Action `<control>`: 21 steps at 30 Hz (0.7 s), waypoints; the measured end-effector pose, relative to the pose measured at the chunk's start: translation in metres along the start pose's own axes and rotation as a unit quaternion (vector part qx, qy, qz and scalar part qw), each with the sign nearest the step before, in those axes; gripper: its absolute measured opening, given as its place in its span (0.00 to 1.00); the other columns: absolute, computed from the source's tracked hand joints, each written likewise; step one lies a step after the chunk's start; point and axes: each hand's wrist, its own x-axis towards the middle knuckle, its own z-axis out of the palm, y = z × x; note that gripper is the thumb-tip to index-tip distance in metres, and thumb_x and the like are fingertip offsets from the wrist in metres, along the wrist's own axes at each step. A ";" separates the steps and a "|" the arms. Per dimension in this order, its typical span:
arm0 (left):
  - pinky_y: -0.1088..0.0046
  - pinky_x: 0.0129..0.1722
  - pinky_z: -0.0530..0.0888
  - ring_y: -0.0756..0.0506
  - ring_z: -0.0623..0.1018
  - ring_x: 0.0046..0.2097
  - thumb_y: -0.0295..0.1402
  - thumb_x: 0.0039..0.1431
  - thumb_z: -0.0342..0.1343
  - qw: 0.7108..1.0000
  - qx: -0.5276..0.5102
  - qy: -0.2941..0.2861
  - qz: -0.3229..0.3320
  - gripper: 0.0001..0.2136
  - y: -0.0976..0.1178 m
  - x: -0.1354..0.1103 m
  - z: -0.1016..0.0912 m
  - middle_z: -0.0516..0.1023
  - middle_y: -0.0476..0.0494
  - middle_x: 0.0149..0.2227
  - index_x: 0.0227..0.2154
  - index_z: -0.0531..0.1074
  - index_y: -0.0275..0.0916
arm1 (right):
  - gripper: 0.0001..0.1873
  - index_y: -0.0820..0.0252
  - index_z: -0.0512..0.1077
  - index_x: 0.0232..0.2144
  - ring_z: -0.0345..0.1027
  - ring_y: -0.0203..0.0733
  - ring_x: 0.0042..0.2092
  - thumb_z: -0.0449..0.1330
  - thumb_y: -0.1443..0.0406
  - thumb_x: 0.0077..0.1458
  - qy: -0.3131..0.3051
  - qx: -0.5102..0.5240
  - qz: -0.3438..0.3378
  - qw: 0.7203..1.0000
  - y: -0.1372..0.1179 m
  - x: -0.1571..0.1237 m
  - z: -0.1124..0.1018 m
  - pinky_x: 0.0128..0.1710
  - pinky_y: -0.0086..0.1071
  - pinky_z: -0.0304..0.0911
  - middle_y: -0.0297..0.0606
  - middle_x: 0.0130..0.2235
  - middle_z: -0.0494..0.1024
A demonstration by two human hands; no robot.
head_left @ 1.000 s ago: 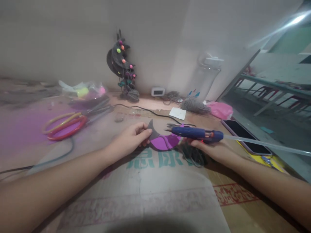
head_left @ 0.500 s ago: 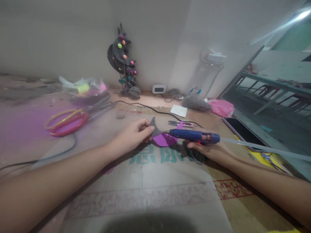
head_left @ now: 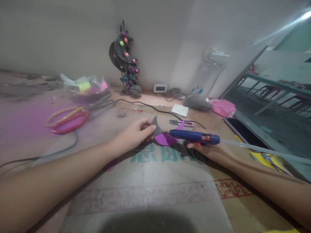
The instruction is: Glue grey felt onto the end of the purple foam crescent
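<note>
My left hand pinches a grey felt crescent between thumb and fingers, its pointed tip upward. Behind and to the right of the grey felt shows a purple crescent, its tip rising on the right. My right hand is closed around a blue hot glue gun with a small red light on it. The gun's metal nozzle touches or nearly touches the grey felt's edge; I cannot tell which. A long translucent glue stick sticks out of the gun's rear.
Red-and-yellow-handled scissors lie left, near a plastic bag of pompoms. Thread snips, a white paper and grey yarn lie beyond my hands. A phone is at right. A crescent decoration hangs against the wall.
The whole view has shifted slightly. The gun's nozzle sits about the same place along the grey felt's edge, and both hands keep their hold.
</note>
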 end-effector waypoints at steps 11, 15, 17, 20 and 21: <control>0.77 0.24 0.64 0.52 0.68 0.23 0.39 0.59 0.51 1.000 -0.006 -0.002 0.008 0.10 -0.001 0.000 0.000 0.70 0.53 0.21 0.27 0.63 0.40 | 0.14 0.54 0.71 0.27 0.68 0.49 0.35 0.61 0.51 0.49 -0.002 -0.016 -0.023 1.000 -0.004 0.002 -0.003 0.35 0.40 0.65 0.39 0.30 0.74; 0.77 0.23 0.63 0.53 0.68 0.23 0.39 0.59 0.51 1.000 -0.010 -0.002 0.004 0.10 -0.001 0.000 0.000 0.70 0.53 0.21 0.27 0.63 0.39 | 0.13 0.53 0.71 0.26 0.67 0.49 0.36 0.61 0.51 0.50 0.002 0.000 -0.025 1.000 -0.003 0.001 -0.001 0.34 0.39 0.64 0.39 0.31 0.75; 0.77 0.23 0.63 0.53 0.68 0.23 0.39 0.59 0.51 1.000 -0.011 0.000 0.001 0.10 -0.001 0.000 0.000 0.70 0.53 0.21 0.27 0.63 0.40 | 0.14 0.55 0.71 0.26 0.67 0.47 0.36 0.61 0.51 0.50 0.015 0.003 -0.023 1.000 -0.005 0.001 0.000 0.35 0.38 0.63 0.39 0.31 0.75; 0.77 0.24 0.63 0.53 0.69 0.23 0.39 0.59 0.51 1.000 -0.010 0.001 -0.001 0.10 0.000 0.000 0.000 0.71 0.53 0.22 0.27 0.63 0.40 | 0.15 0.56 0.71 0.26 0.68 0.45 0.33 0.62 0.52 0.50 0.026 -0.016 -0.005 1.000 -0.008 0.000 -0.002 0.33 0.36 0.63 0.38 0.29 0.75; 0.77 0.23 0.63 0.53 0.68 0.23 0.39 0.59 0.51 1.000 -0.010 0.000 -0.002 0.10 0.000 0.000 0.001 0.71 0.54 0.22 0.27 0.63 0.40 | 0.14 0.56 0.70 0.26 0.67 0.45 0.32 0.61 0.52 0.50 0.020 -0.024 -0.008 0.999 -0.008 0.000 -0.003 0.31 0.36 0.63 0.37 0.28 0.74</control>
